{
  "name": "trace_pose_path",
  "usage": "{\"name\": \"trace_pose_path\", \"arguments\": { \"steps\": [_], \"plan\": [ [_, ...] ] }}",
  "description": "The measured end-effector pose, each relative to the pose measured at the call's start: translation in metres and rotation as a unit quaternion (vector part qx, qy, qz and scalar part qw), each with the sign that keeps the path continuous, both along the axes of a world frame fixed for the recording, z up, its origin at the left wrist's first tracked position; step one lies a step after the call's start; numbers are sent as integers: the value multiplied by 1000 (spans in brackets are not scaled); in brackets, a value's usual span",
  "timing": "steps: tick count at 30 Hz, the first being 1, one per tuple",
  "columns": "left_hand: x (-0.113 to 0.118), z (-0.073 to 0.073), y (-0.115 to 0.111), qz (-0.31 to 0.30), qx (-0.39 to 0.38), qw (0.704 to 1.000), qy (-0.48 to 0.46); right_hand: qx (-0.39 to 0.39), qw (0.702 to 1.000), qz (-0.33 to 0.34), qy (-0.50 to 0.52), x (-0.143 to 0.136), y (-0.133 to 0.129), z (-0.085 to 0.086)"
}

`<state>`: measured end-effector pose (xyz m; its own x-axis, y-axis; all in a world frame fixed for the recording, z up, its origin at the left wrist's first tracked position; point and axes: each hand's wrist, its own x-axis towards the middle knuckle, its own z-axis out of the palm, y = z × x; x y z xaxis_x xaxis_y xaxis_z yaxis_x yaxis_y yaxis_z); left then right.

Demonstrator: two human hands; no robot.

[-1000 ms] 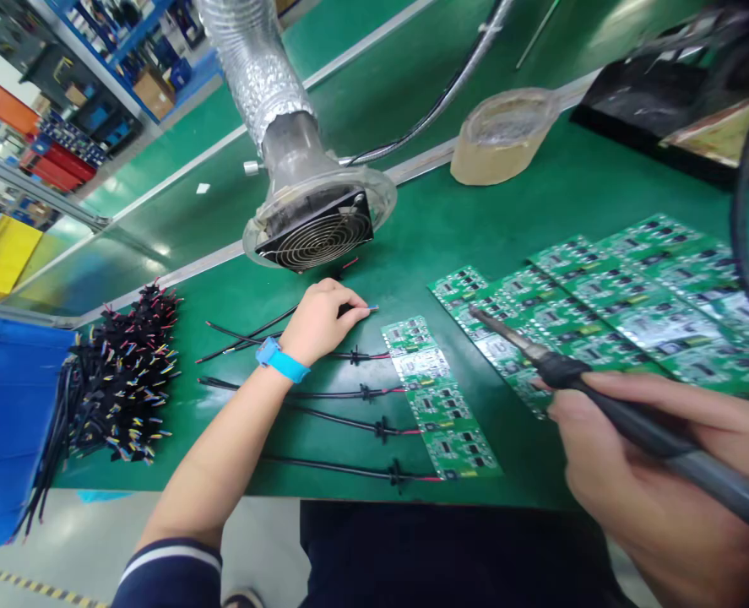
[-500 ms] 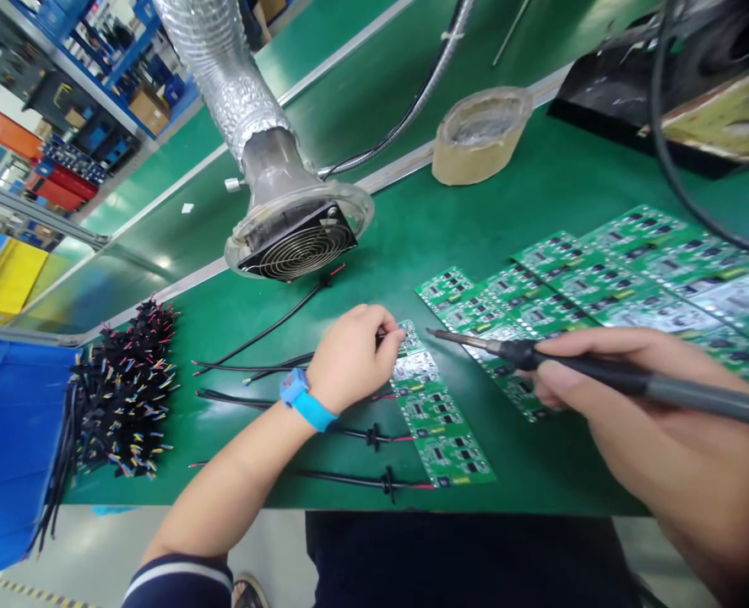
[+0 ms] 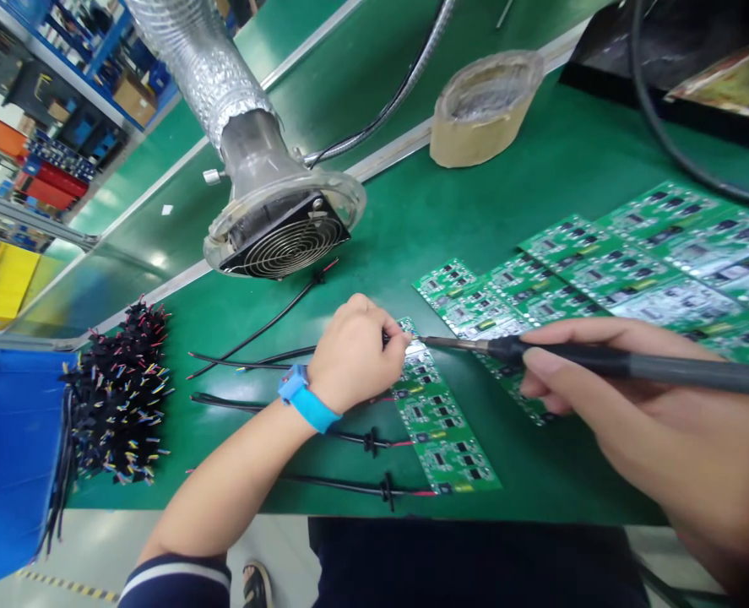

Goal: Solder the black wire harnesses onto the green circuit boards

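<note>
I report from my remote station. Against the view of one second ago, the left hand (image 3: 358, 350) has moved from a point apart from the board strip (image 3: 434, 414) to its upper end, and the soldering iron (image 3: 602, 361) has swung from over the neighbouring boards (image 3: 615, 262) to meet it. Its tip now sits just beside the left fingertips. I judge that wire end and heat have been brought together at one spot, so the work stands at the joining itself. Whether the tip touches metal I cannot tell.

Left grip: thumb and forefinger pressed together, a dark piece showing between them. I judge it to be part of a black cable (image 3: 279, 365) that runs under the hand; its end is hidden.

Right grip: fingers and thumb closed around the iron's handle, pen-fashion, the shaft pointing left, nearly level.

The board strip lies flat on the table (image 3: 507, 219), near its front edge. Below the left hand, the lowest cable (image 3: 349, 485) and the clipped cable (image 3: 371, 442) above it run by red leads to the strip's left side. The extractor fan (image 3: 291, 245) hangs beyond the left hand.
</note>
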<state>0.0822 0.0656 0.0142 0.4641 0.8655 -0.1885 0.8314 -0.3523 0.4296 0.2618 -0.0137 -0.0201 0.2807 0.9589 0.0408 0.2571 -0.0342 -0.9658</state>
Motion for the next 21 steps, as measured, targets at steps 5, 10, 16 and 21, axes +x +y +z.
{"name": "trace_pose_path", "arguments": {
  "steps": [5,10,16,21],
  "plan": [
    [-1,0,0,-6,0,1000,-3,-2,1000,1,-17,0,1,1],
    [0,0,1,-6,1,1000,-3,-5,1000,-2,-13,-1,1,1],
    [1,1,0,6,7,1000,8,-17,1000,-8,-12,0,0,0],
    [3,2,1,5,7,1000,24,-21,1000,-4,-12,1,0,-2]
  ]
}}
